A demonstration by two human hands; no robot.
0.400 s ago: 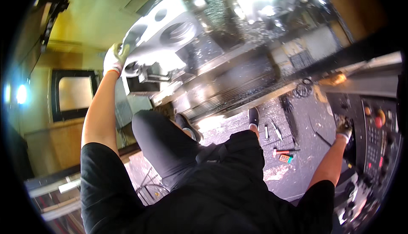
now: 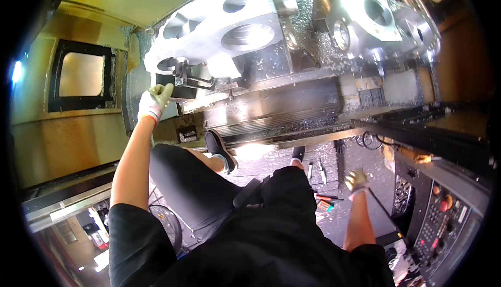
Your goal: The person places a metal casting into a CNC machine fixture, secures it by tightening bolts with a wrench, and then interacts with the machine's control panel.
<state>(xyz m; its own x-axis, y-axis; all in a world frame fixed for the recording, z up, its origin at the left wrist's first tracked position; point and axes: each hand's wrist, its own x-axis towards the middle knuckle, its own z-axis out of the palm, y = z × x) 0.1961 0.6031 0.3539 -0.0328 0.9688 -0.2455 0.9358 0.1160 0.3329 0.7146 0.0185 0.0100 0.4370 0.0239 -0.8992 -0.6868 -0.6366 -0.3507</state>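
Note:
My left hand [image 2: 155, 102], in a pale work glove with an orange cuff, hangs just below the near left corner of a large machined metal block [image 2: 248, 37] with several round bores. Its fingers are loosely bent, with nothing visible in them. Close by, a dark clamp bracket [image 2: 195, 80] stands under the block. My right hand [image 2: 357, 180], also gloved, is above the floor at right with its fingers apart and nothing visible in it. A dark rod or hose [image 2: 383, 208] runs beside its wrist; contact cannot be made out.
A second bored metal part [image 2: 378, 23] stands at the back right, among metal chips [image 2: 300, 5]. The control panel [image 2: 436, 224] is at the right. Pen-shaped tools [image 2: 322, 173], an orange-handled tool [image 2: 322, 197] and a small orange-green case [image 2: 324, 205] lie on the floor. A window [image 2: 81, 74] is at left.
My left hand has come off the side of the metal block and moved nearer to me. My right hand has left the control panel and moved left over the floor. The view has shifted.

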